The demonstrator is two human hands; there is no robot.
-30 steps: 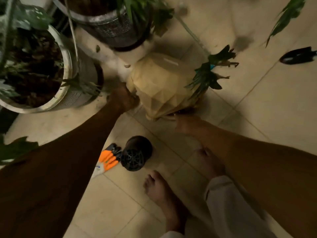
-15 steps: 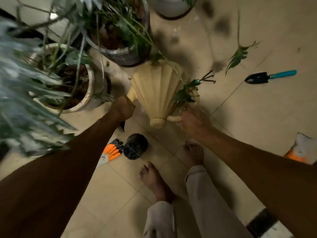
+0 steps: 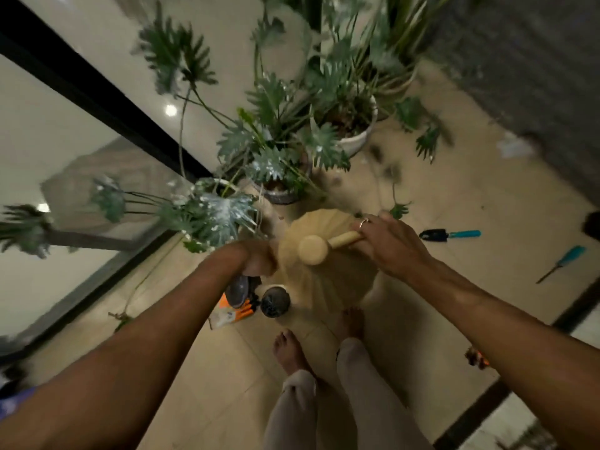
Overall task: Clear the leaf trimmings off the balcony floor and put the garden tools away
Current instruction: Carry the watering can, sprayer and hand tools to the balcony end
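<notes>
I hold a beige ribbed container (image 3: 328,280) lifted above the floor in front of my legs. My right hand (image 3: 386,245) grips its handle beside a round knob. My left hand (image 3: 258,259) grips its left edge; a dark object just under that hand is unclear. Leaf trimmings (image 3: 398,210) lie on the tiles beyond the container, more of them (image 3: 428,147) by the white pot. A black trowel with a teal handle (image 3: 449,235) and a thin teal-handled tool (image 3: 561,264) lie on the floor to the right.
Orange gloves (image 3: 235,311) and a small black pot (image 3: 275,302) sit below my left hand. Another orange glove (image 3: 475,357) lies by my right forearm. Potted plants (image 3: 354,138) crowd the far side, a glass door (image 3: 81,177) runs along the left. My bare feet (image 3: 289,352) stand below.
I have stood up and lifted the container off the floor, turning it so its knob faces up. The view has pulled back, showing more plants, the door and a second teal tool.
</notes>
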